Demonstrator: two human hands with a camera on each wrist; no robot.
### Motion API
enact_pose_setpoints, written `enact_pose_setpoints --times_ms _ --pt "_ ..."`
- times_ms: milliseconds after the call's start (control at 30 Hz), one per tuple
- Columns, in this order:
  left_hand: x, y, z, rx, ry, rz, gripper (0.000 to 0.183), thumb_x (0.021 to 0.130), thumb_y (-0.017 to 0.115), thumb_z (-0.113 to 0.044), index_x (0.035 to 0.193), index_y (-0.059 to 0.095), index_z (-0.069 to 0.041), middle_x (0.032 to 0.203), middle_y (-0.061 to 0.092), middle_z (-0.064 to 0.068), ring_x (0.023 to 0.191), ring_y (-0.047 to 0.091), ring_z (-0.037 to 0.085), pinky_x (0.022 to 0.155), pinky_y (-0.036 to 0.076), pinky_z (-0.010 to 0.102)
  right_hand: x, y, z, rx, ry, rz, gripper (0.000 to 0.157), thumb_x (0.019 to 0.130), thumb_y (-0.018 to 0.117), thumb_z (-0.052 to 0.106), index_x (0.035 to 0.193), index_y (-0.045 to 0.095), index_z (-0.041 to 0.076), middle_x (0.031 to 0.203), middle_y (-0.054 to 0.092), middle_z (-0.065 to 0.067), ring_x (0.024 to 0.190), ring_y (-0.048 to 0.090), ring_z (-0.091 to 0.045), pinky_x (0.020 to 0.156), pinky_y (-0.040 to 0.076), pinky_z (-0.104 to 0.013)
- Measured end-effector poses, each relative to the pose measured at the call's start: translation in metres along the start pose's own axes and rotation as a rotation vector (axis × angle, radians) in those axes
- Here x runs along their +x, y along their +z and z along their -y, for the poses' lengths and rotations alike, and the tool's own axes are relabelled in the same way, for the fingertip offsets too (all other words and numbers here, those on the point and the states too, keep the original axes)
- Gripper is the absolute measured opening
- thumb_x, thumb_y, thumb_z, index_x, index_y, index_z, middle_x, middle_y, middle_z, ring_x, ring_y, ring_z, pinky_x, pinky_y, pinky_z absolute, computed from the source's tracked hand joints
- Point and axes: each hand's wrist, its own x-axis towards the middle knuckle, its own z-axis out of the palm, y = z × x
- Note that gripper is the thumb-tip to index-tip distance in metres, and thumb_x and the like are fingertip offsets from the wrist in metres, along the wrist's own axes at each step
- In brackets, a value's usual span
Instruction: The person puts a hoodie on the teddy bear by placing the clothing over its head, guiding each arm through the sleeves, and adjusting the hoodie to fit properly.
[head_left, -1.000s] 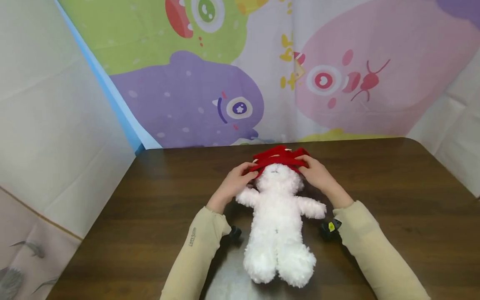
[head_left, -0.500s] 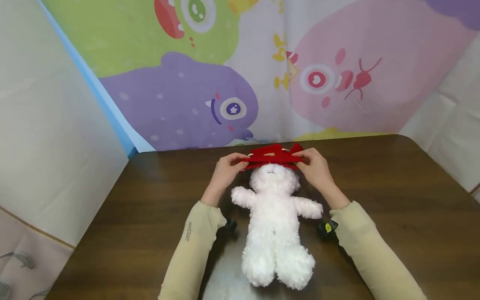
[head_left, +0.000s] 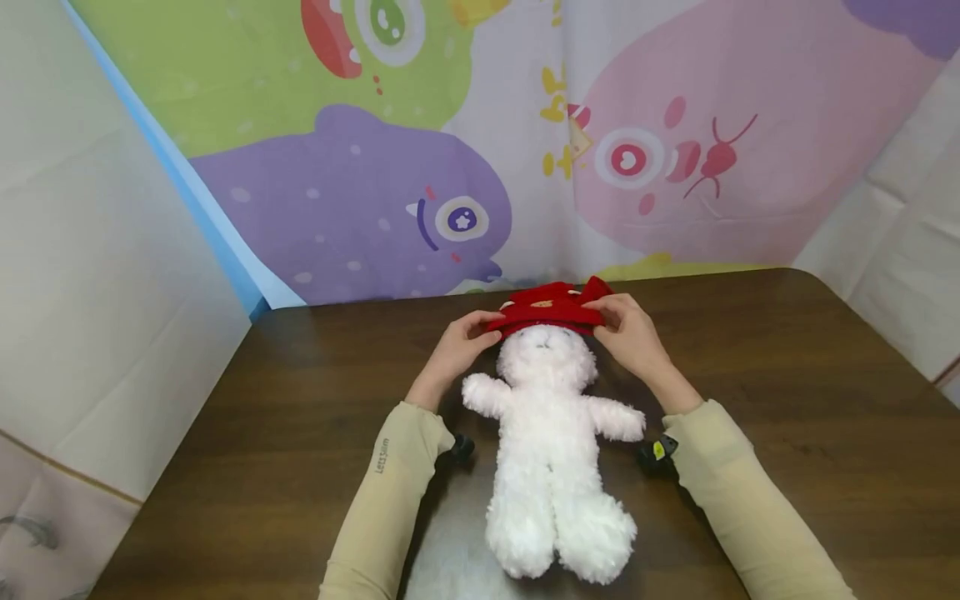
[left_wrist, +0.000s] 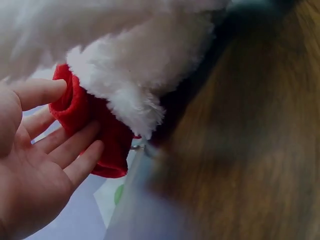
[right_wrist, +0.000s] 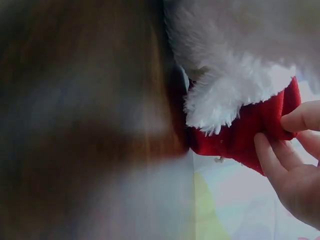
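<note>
left hand [head_left: 459, 342]: thumb and fingers pinch the left end of the red hat [head_left: 551, 312]. hat: located at the far end of the white plush toy [head_left: 551, 425], across the top of its head, long axis running left to right, square to the toy's length. toy: face up on the tabletop [head_left: 315, 400], feet toward the person. right hand [head_left: 633, 335]: pinches the hat's right end. neither hand evidently nearer.
</note>
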Motion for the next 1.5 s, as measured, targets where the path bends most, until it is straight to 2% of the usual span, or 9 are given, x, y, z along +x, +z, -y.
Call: enact_pose_setpoints --times_ms 233,367,467,733,1000,1133,1300,1400,1500 --pt "-0.012 0.005 -0.018 -0.028 0.021 0.039 0.034 0.084 0.05 -0.008 0.117 0.047 -0.001 0.128 0.038 0.013 0.117 0.035 0.023 0.094 0.03 0.036 0.002 0.003 -0.01 -0.028 -0.018 0.005 0.032 0.078 0.048 -0.002 0.108 0.056 0.005 0.109 0.044 -0.012 0.102 0.045 -0.027 0.083 0.039 -0.042" --pt "-0.012 0.006 -0.024 -0.036 0.022 0.038 0.034 0.086 0.043 -0.003 0.12 0.044 0.001 0.132 0.032 0.015 0.121 0.028 0.024 0.097 0.025 0.038 0.007 0.002 -0.017 -0.033 -0.024 -0.016 0.031 0.079 0.048 -0.003 0.107 0.056 0.005 0.109 0.045 -0.012 0.102 0.045 -0.028 0.084 0.039 -0.042" --pt "-0.008 0.006 -0.022 -0.046 0.005 0.044 0.034 0.087 0.042 -0.002 0.121 0.044 -0.001 0.132 0.032 0.014 0.122 0.026 0.023 0.097 0.024 0.039 0.011 -0.001 -0.022 -0.033 -0.014 -0.027 0.03 0.079 0.05 -0.003 0.107 0.057 0.006 0.109 0.046 -0.013 0.1 0.046 -0.028 0.083 0.039 -0.042" --pt "0.004 0.012 0.002 0.005 -0.046 0.036 0.034 0.085 0.05 -0.015 0.119 0.047 -0.011 0.126 0.041 0.004 0.119 0.031 0.017 0.096 0.027 0.037 0.014 -0.006 -0.028 -0.053 0.016 0.003 0.026 0.08 0.054 0.001 0.105 0.058 0.008 0.114 0.05 -0.015 0.107 0.042 -0.031 0.086 0.035 -0.046" --pt "-0.001 0.015 0.001 0.006 -0.142 0.157 0.034 0.087 0.045 -0.026 0.117 0.047 -0.009 0.119 0.045 0.005 0.111 0.039 0.019 0.093 0.03 0.036 0.012 -0.008 -0.044 -0.08 0.134 0.202 0.025 0.08 0.051 0.0 0.102 0.058 0.01 0.116 0.049 -0.015 0.109 0.04 -0.032 0.089 0.03 -0.05" --pt "-0.002 0.016 -0.007 0.004 -0.213 0.191 0.052 0.085 0.043 -0.042 0.126 0.034 -0.011 0.128 0.034 0.003 0.118 0.03 0.018 0.096 0.025 0.037 0.011 -0.005 -0.043 -0.095 0.128 0.299 0.025 0.078 0.048 -0.003 0.098 0.059 0.007 0.106 0.053 -0.015 0.097 0.045 -0.029 0.082 0.037 -0.046" --pt "-0.002 0.025 -0.024 0.084 -0.268 0.222 0.078 0.079 0.048 -0.048 0.134 0.005 -0.013 0.139 0.006 0.005 0.126 0.009 0.02 0.099 0.016 0.044 0.012 0.0 -0.037 -0.08 0.08 0.315 0.023 0.078 0.046 -0.001 0.096 0.058 0.005 0.094 0.057 -0.013 0.085 0.05 -0.024 0.075 0.042 -0.037" --pt "-0.001 0.032 -0.027 0.207 -0.275 0.233 0.083 0.077 0.052 -0.047 0.134 0.002 -0.013 0.139 0.002 0.008 0.126 0.006 0.021 0.099 0.017 0.045 0.012 0.003 -0.033 -0.045 0.073 0.306 0.019 0.08 0.048 0.004 0.097 0.057 0.003 0.091 0.057 -0.012 0.084 0.052 -0.023 0.073 0.043 -0.035" --pt "0.0 0.04 -0.026 0.293 -0.26 0.203 0.083 0.076 0.054 -0.045 0.134 0.004 -0.012 0.138 0.004 0.011 0.125 0.01 0.024 0.098 0.02 0.044 0.012 0.006 -0.03 -0.011 0.084 0.291 0.019 0.083 0.05 0.011 0.099 0.055 0.002 0.093 0.057 -0.013 0.085 0.052 -0.023 0.073 0.043 -0.035"
